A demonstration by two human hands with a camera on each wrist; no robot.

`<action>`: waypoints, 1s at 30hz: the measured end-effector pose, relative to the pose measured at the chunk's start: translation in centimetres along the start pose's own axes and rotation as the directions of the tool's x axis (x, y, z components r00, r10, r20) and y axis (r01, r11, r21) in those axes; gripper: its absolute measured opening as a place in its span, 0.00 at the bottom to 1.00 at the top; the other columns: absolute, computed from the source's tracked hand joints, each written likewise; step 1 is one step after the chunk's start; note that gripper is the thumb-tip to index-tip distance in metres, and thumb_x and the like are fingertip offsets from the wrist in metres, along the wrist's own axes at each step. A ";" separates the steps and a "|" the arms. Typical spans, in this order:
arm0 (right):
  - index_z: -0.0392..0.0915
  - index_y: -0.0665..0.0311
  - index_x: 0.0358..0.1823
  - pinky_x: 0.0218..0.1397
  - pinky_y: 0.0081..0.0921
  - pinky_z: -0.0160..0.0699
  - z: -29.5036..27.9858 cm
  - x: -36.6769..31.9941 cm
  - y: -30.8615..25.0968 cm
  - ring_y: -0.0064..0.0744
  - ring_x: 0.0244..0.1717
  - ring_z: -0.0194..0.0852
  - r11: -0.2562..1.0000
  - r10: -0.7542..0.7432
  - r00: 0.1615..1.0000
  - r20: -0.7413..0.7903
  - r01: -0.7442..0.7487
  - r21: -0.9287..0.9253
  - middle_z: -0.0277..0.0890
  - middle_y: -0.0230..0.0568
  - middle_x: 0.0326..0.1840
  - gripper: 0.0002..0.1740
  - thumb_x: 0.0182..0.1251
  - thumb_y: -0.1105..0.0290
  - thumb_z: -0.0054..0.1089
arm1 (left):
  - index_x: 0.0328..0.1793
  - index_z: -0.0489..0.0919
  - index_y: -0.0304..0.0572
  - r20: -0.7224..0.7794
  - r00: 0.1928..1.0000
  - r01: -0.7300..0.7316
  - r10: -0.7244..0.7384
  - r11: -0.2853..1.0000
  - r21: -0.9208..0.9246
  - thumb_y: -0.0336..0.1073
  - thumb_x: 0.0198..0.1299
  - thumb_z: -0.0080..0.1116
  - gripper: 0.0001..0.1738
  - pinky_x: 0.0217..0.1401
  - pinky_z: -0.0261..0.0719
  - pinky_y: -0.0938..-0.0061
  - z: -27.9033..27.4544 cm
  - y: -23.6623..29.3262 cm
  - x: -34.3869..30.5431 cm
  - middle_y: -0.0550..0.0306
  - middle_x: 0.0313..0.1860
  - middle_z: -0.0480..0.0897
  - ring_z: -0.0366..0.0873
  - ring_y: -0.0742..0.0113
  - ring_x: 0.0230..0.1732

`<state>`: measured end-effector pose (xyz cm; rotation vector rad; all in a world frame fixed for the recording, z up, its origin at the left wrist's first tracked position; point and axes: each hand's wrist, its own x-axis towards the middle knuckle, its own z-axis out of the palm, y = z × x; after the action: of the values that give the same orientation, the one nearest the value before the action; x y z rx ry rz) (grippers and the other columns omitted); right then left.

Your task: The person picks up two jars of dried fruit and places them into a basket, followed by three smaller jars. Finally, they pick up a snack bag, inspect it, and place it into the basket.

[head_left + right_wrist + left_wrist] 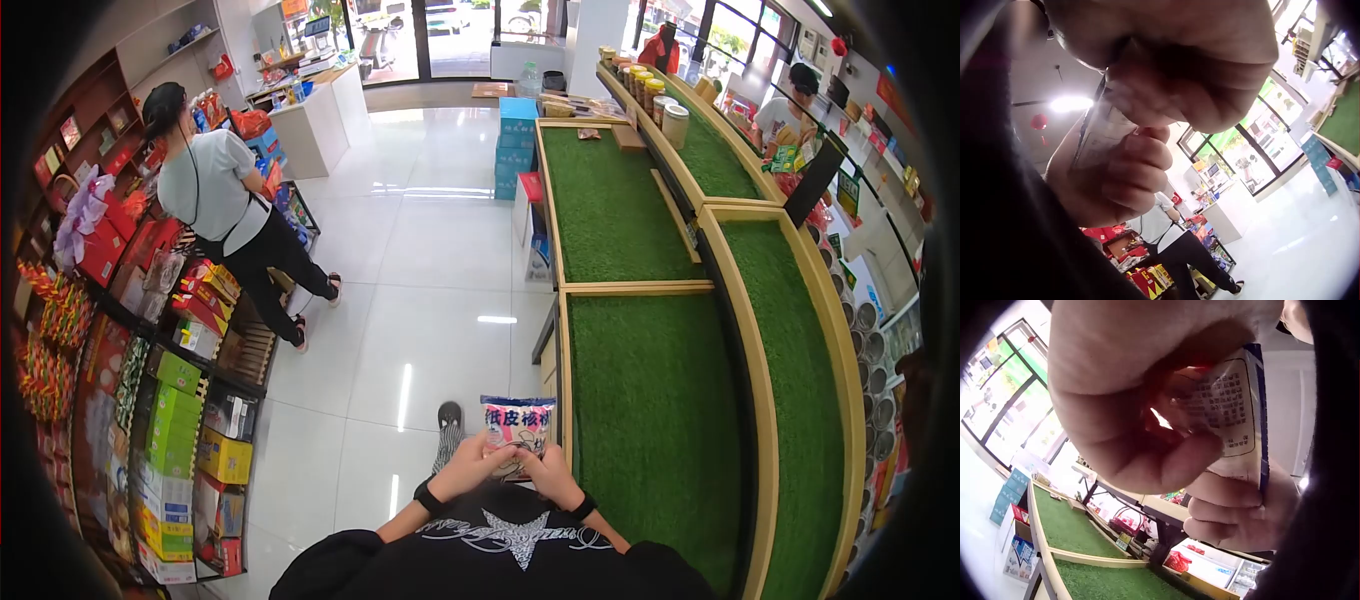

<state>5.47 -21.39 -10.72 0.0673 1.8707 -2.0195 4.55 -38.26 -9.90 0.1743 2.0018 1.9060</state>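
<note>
A small plastic snack bag (518,415) with a blue top band and pink-and-white print, labelled as walnuts, is held upright before my chest. My left hand (468,472) grips its lower left edge and my right hand (552,478) its lower right, thumbs on the side facing me. The left wrist view shows small printed text on the bag (1235,406), with the left hand's fingers (1110,425) curled against it and the right hand (1229,512) beyond. In the right wrist view, the right hand (1191,56) hides most of the bag.
To my right runs a long wooden display stand (650,380) lined with green turf, with jars (675,127) at its far end. Blue boxes (517,140) are stacked beside it. On the left, a person (215,180) stands at shelves of packaged goods (175,430). White tiled floor (420,260) lies between.
</note>
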 end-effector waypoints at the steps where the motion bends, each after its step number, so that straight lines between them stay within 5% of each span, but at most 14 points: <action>1: 0.70 0.75 0.43 0.31 0.20 0.75 -0.3 0.8 -0.1 0.20 0.32 0.75 1.000 -0.008 1.000 -0.010 0.008 -0.025 0.76 0.39 0.33 0.18 0.64 0.64 0.54 | 0.49 0.73 0.33 0.004 1.000 0.005 -0.005 1.000 -0.005 0.43 0.61 0.53 0.20 0.47 0.73 0.75 -0.8 0.2 0.9 0.53 0.41 0.80 0.75 0.71 0.43; 3: 0.70 0.74 0.42 0.31 0.19 0.75 -0.4 3.2 -0.5 0.20 0.31 0.74 0.983 -0.102 0.995 -0.015 0.098 -0.157 0.76 0.36 0.32 0.16 0.64 0.65 0.53 | 0.53 0.72 0.34 0.177 0.981 0.077 -0.083 0.996 0.039 0.44 0.59 0.56 0.23 0.48 0.73 0.76 -2.8 0.8 3.1 0.54 0.43 0.80 0.75 0.72 0.44; 7: 0.71 0.72 0.43 0.31 0.20 0.75 1.0 8.6 -4.0 0.20 0.30 0.74 0.984 -0.109 0.993 0.055 0.116 -0.133 0.76 0.37 0.32 0.16 0.64 0.64 0.52 | 0.51 0.75 0.34 0.243 0.970 0.029 -0.028 1.000 -0.002 0.44 0.59 0.56 0.21 0.44 0.73 0.77 -7.6 2.4 6.9 0.56 0.41 0.81 0.75 0.73 0.40; 11: 0.71 0.73 0.46 0.35 0.20 0.76 2.5 14.5 -5.5 0.20 0.34 0.74 0.966 -0.161 0.984 0.075 0.172 -0.190 0.77 0.38 0.34 0.20 0.62 0.62 0.55 | 0.46 0.78 0.35 0.184 0.981 -0.098 0.061 0.975 0.198 0.43 0.59 0.54 0.18 0.39 0.73 0.76 -12.9 4.5 10.3 0.54 0.34 0.82 0.77 0.72 0.34; 15: 0.72 0.71 0.44 0.36 0.22 0.75 4.9 19.4 -8.9 0.20 0.33 0.74 0.985 -0.082 0.981 0.176 0.107 -0.134 0.78 0.38 0.32 0.22 0.61 0.58 0.58 | 0.45 0.79 0.37 0.145 0.988 -0.073 0.052 0.987 0.143 0.43 0.59 0.54 0.17 0.39 0.74 0.75 -17.3 6.3 12.4 0.52 0.33 0.82 0.77 0.71 0.33; 18: 0.75 0.70 0.40 0.30 0.22 0.71 5.4 22.4 -8.7 0.20 0.24 0.71 0.875 0.007 0.971 0.238 0.110 -0.472 0.76 0.36 0.23 0.25 0.61 0.51 0.55 | 0.44 0.79 0.36 0.110 0.986 -0.138 0.122 0.978 0.154 0.43 0.58 0.55 0.17 0.39 0.74 0.75 -19.7 5.2 14.1 0.51 0.34 0.83 0.78 0.70 0.33; 23: 0.77 0.71 0.37 0.32 0.23 0.72 6.9 24.0 -8.0 0.21 0.26 0.72 0.978 0.037 0.972 0.232 0.012 -0.207 0.78 0.36 0.26 0.20 0.61 0.56 0.56 | 0.44 0.78 0.35 0.136 0.990 -0.073 0.045 0.975 0.212 0.41 0.58 0.55 0.16 0.36 0.74 0.73 -22.1 4.2 15.6 0.53 0.32 0.82 0.77 0.70 0.31; 25: 0.77 0.71 0.39 0.33 0.22 0.72 7.2 24.9 -8.4 0.20 0.28 0.72 0.990 -0.037 0.982 0.186 0.061 -0.125 0.78 0.36 0.28 0.19 0.62 0.59 0.55 | 0.45 0.78 0.35 0.148 0.985 0.063 -0.092 0.981 0.185 0.40 0.58 0.54 0.16 0.36 0.73 0.74 -23.0 4.6 16.2 0.54 0.30 0.81 0.75 0.70 0.30; 28: 0.77 0.71 0.42 0.34 0.21 0.73 6.9 27.1 -8.0 0.20 0.29 0.73 0.992 0.025 0.987 0.156 -0.004 -0.130 0.79 0.37 0.29 0.19 0.63 0.60 0.55 | 0.47 0.77 0.35 0.025 0.995 -0.098 0.096 0.989 0.112 0.40 0.59 0.53 0.16 0.36 0.72 0.75 -23.5 3.7 17.6 0.55 0.31 0.80 0.73 0.71 0.30; 30: 0.76 0.71 0.42 0.34 0.21 0.73 6.9 28.5 -9.0 0.21 0.29 0.74 0.990 0.033 0.984 0.177 -0.009 -0.139 0.79 0.37 0.30 0.18 0.63 0.60 0.54 | 0.47 0.76 0.35 0.015 0.995 -0.100 0.098 0.985 0.140 0.40 0.59 0.53 0.17 0.37 0.72 0.75 -24.1 3.7 18.6 0.54 0.33 0.80 0.73 0.71 0.32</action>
<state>-22.12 -34.72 -9.74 -0.1272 1.8802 -1.8119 -21.64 -54.29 -9.15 0.3240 2.1599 1.8186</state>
